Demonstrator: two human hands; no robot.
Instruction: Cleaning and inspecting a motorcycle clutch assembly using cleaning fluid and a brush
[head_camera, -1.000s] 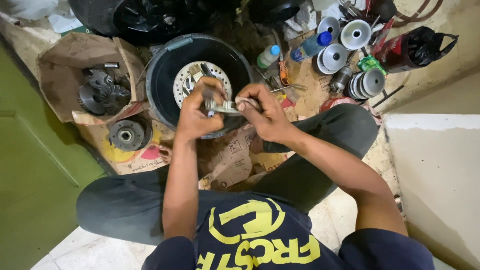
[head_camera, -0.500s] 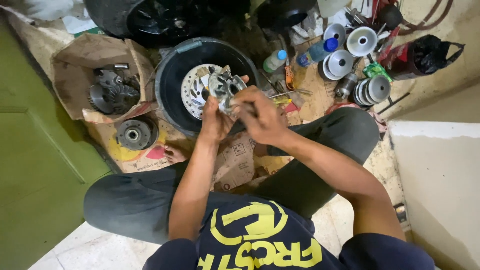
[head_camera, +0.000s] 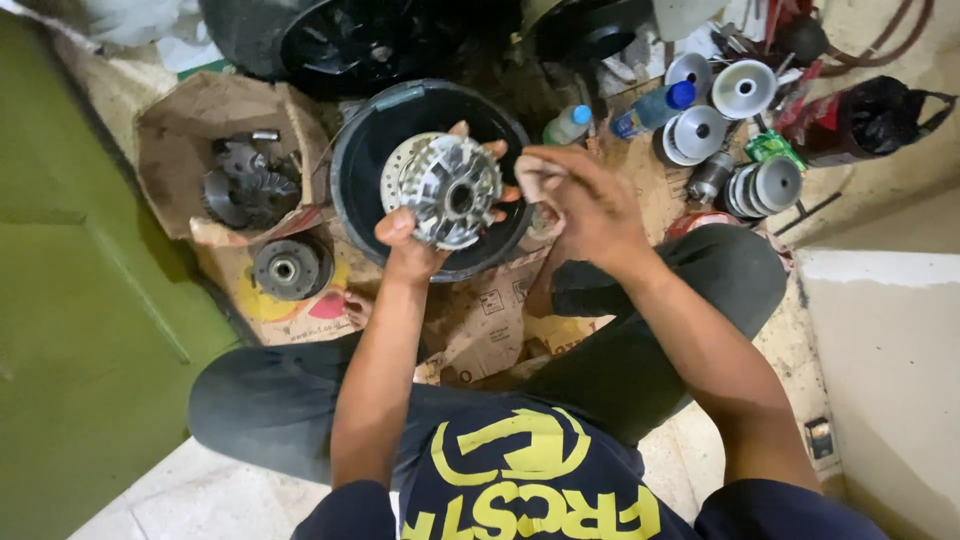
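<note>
Since a moment ago I have lifted the round ribbed silver metal pulley (head_camera: 445, 190) face-up over the black tub (head_camera: 355, 165). My left hand (head_camera: 415, 245) grips its rim; it feels heavy, rigid, greasy. My right hand (head_camera: 580, 200) hovers loosely curled, empty.

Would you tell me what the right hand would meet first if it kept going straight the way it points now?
The right hand points left, toward the round finned metal part that the left hand holds over the black tub. It would probably meet that part's right edge first, though depth is hard to judge.
</note>
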